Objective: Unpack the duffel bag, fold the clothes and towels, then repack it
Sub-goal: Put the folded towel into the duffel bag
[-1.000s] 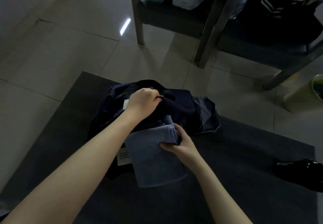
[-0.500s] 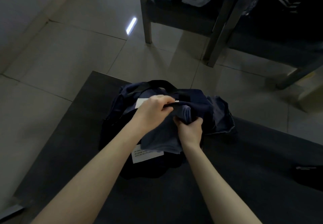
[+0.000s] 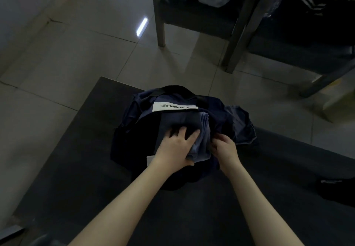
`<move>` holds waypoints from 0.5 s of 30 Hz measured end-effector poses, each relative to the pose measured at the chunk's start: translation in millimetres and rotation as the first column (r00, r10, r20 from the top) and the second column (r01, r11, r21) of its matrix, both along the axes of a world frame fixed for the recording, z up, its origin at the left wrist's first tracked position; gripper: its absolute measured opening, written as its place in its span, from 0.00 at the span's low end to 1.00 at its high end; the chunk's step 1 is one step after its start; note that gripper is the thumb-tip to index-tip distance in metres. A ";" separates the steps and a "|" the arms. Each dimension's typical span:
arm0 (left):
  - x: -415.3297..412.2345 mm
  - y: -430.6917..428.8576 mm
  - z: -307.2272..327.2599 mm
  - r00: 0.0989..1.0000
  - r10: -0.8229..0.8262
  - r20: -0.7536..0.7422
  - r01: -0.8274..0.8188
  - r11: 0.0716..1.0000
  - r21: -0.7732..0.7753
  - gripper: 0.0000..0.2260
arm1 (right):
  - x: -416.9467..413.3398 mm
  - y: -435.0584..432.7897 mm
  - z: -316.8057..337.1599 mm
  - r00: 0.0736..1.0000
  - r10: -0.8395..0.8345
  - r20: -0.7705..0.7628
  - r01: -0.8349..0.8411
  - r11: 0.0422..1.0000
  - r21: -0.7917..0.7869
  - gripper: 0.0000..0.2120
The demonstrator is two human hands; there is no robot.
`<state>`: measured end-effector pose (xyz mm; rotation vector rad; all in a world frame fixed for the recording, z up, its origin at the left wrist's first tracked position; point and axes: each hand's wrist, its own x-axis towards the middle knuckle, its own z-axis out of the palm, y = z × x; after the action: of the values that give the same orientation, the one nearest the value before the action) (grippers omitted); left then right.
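A navy duffel bag (image 3: 134, 115) with a white label lies open on a dark table (image 3: 96, 169). A folded grey-blue towel (image 3: 184, 122) sits in the bag's opening. My left hand (image 3: 175, 147) presses flat on top of the towel with its fingers spread. My right hand (image 3: 223, 146) is at the towel's right edge, its fingers curled down between the towel and the bag's side. A blue garment (image 3: 242, 128) pokes out of the bag on the right.
A black object (image 3: 338, 190) lies at the table's right edge. Beyond the table is tiled floor (image 3: 76, 44), then metal-legged chairs (image 3: 236, 34) holding white bags and dark clothes. The table's far-left corner is close to the bag.
The folded towel went from the table in front of the bag into the bag's opening. My left hand let go of the bag's edge and now lies flat on the towel.
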<state>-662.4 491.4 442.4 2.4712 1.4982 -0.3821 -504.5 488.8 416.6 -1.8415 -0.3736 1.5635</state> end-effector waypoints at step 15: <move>30.3 -0.4 -18.4 0.959 0.283 0.028 -0.282 0.934 0.222 0.39 | 14.6 2.1 -1.7 0.959 0.166 0.231 -0.171 0.985 0.000 0.08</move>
<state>-632.1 491.0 423.9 2.3599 1.9614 -0.1727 -489.9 491.0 415.0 -2.0264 -0.6656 1.4512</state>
